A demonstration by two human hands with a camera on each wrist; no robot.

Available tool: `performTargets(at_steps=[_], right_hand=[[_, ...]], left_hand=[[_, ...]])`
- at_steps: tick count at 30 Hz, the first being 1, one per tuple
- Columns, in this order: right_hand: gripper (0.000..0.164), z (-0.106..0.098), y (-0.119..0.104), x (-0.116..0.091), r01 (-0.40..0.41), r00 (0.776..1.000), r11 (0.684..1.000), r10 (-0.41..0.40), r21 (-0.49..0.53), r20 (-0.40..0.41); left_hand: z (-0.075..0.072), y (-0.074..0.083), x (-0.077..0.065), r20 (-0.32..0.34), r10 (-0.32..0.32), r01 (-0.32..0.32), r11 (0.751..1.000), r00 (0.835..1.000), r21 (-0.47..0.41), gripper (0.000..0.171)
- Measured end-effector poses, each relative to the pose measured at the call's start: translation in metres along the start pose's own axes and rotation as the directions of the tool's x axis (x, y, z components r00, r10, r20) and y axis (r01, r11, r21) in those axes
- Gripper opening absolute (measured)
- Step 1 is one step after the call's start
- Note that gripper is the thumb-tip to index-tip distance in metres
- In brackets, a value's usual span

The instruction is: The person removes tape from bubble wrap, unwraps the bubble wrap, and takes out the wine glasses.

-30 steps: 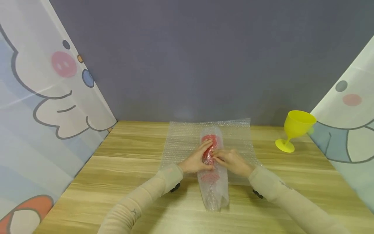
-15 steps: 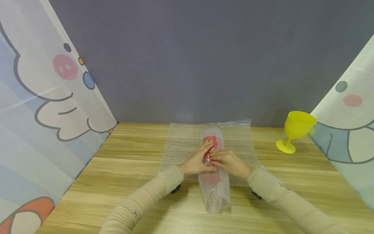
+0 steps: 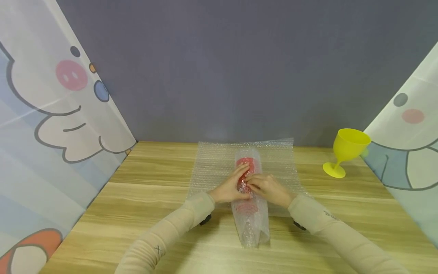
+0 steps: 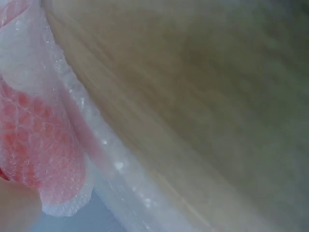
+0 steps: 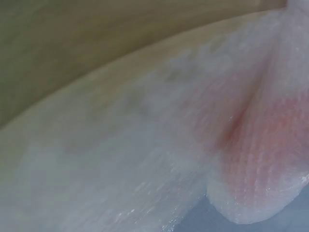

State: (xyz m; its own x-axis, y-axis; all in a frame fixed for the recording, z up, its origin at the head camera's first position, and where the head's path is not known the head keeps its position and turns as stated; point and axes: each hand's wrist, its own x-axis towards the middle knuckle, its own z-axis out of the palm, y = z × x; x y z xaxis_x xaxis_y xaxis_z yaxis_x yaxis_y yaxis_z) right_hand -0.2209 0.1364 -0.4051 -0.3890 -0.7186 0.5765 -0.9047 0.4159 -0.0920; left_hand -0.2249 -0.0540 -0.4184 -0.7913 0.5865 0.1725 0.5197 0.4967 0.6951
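Observation:
In the head view, a red cup-like thing (image 3: 251, 162) lies rolled inside bubble wrap (image 3: 251, 232), its shape blurred by the layers. My left hand (image 3: 230, 189) holds the roll from the left, thumb toward me and fingers over its top. From the right, my right hand (image 3: 270, 188) pinches at the wrap's upper surface with fingertips and thumb, close to the left fingers. The left wrist view shows the wrapped red end (image 4: 38, 145) with a bit of skin at the lower left. Milky plastic around a red end (image 5: 260, 164) fills much of the right wrist view.
A flat sheet of bubble wrap (image 3: 212, 160) spreads under and behind the roll, reaching the table's back edge. At the back right stands a yellow goblet (image 3: 349, 146). The wooden table (image 3: 150, 194) meets a dark back panel (image 3: 219, 76) and printed side cloths.
The right fingertips have shifted slightly left along the top of the roll, nearer the left hand. The left hand keeps its place on the roll.

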Motion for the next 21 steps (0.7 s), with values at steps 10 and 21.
performTargets(at_steps=[10,21], right_hand=[[0.014,0.0032,0.0031,0.0028,-0.026,0.996,0.993,0.036,0.116,-0.084],[0.014,-0.0004,-0.0010,0.0016,-0.178,0.978,0.951,0.199,0.252,-0.061]], left_hand=[[-0.0005,0.0000,0.0002,-0.007,-0.016,0.016,1.000,1.000,0.010,0.101],[-0.0007,-0.0008,0.0018,0.008,-0.008,0.008,1.000,1.000,0.011,0.100]])
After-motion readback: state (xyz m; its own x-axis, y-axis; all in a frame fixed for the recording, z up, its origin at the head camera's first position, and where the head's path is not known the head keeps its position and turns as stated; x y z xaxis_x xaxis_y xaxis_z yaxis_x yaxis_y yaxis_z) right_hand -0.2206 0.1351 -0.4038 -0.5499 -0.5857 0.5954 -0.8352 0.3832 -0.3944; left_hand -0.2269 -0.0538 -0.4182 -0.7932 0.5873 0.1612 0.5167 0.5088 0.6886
